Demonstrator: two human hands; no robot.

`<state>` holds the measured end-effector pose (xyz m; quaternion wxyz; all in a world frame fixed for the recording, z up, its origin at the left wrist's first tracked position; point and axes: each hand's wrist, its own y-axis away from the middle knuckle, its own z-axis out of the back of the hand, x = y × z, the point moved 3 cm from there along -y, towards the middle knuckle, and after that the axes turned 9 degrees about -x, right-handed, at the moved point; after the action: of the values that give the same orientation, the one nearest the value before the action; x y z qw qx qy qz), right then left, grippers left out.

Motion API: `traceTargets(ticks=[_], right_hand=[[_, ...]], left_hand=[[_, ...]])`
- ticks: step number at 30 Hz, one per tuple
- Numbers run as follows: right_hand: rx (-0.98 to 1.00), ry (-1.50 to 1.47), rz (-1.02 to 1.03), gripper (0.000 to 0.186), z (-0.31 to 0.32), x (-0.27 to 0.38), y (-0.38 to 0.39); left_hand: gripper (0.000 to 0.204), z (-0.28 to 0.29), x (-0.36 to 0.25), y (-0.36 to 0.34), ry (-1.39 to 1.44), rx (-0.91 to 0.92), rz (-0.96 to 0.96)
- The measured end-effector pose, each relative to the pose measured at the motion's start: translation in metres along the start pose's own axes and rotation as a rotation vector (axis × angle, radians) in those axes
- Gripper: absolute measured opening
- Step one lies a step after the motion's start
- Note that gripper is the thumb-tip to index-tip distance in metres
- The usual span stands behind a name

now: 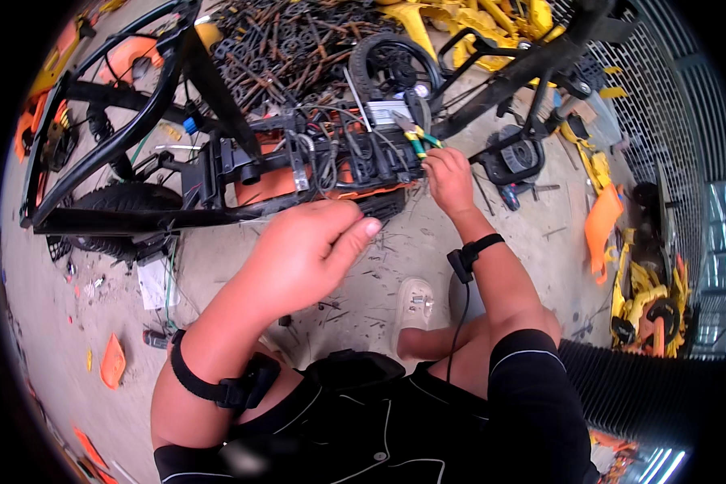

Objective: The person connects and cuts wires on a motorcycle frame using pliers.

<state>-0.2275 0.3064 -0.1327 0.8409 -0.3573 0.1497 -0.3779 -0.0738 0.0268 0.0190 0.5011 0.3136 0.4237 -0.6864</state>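
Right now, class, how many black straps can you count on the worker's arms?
2: the left strap wraps the left forearm, and the right strap wraps the right forearm. Any under the black clothing would be hidden.

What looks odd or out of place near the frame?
Grey cables lie bunched and exposed across the black frame, looking untidy. Beyond it, rusty metal parts are heaped in a tangle. An orange piece lies loose on the floor at left.
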Motion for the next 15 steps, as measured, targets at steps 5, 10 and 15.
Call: traceTargets(ticks=[5, 10, 15], right_hand=[[0.499, 0.045, 0.252, 0.013, -0.004, 0.048, -0.015], [0.652, -0.183, 0.089, 0.022, 0.083, 0.115, -0.006], [0.283, -0.209, -0.006, 0.017, 0.092, 0.171, -0.050]], left_hand=[[0.023, 0.005, -0.012, 0.011, -0.016, -0.080, -0.002], [0.030, -0.014, 0.003, 0.026, 0.063, 0.067, 0.142], [0.031, 0.002, -0.004, 0.032, 0.169, -0.049, 0.094]])
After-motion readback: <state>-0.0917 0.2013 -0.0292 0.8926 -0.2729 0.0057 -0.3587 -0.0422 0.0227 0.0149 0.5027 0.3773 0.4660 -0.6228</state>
